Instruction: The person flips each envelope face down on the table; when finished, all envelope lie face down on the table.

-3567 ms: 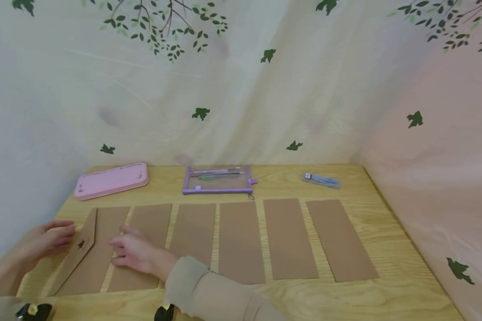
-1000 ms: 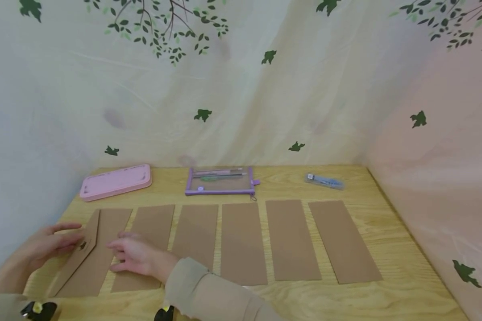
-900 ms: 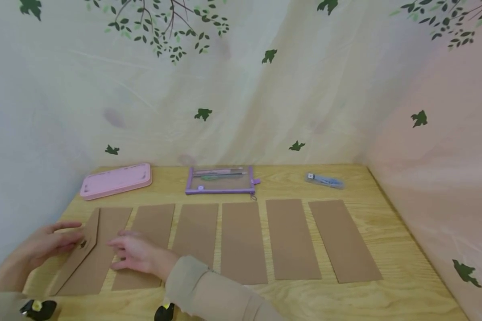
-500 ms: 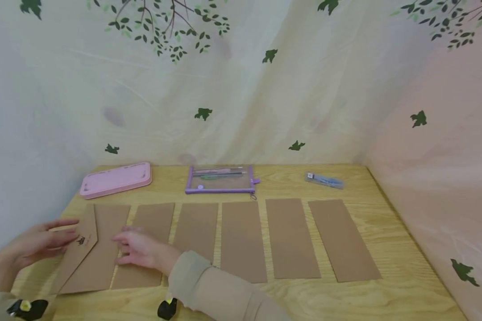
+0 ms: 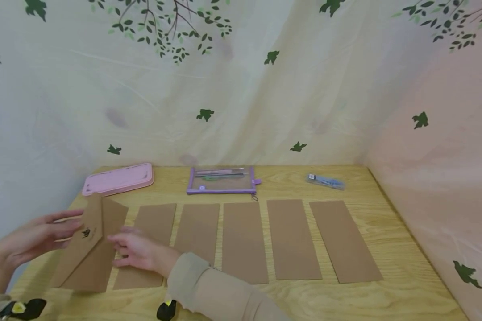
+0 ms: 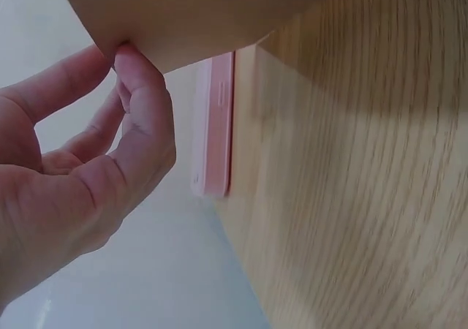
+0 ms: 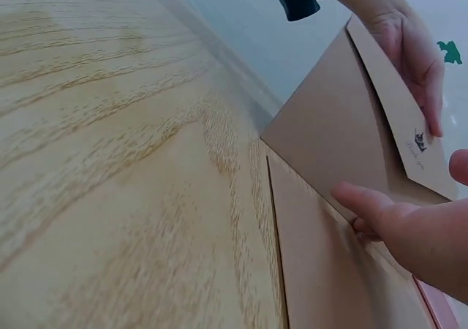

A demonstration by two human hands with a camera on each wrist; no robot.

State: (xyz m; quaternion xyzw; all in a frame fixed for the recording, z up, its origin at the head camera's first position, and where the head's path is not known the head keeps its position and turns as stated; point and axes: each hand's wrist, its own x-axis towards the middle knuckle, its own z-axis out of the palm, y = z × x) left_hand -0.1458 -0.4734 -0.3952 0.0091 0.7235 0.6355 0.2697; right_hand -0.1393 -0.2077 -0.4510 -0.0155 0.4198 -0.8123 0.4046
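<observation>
A brown kraft envelope, its pointed flap marked with a small dark print, is raised off the table at a tilt. My left hand pinches its left edge between thumb and fingers, plainly seen in the left wrist view, where the hand holds the paper. On the opposite edge, my right hand has its thumb on the envelope's face and fingertips behind it; the right wrist view shows this hand at the envelope. A flat brown envelope-sized piece lies under the right hand.
More brown pieces lie in a row to the right, up to a slanted one. Behind stand a pink case, a clear purple-edged zip pouch with pens, and a small blue packet. Patterned cloth surrounds the wooden table.
The leftmost envelope lay flat about a second ago; both hands have now lifted and tilted it up. My left hand has risen slightly with it. The other pieces stay put.
</observation>
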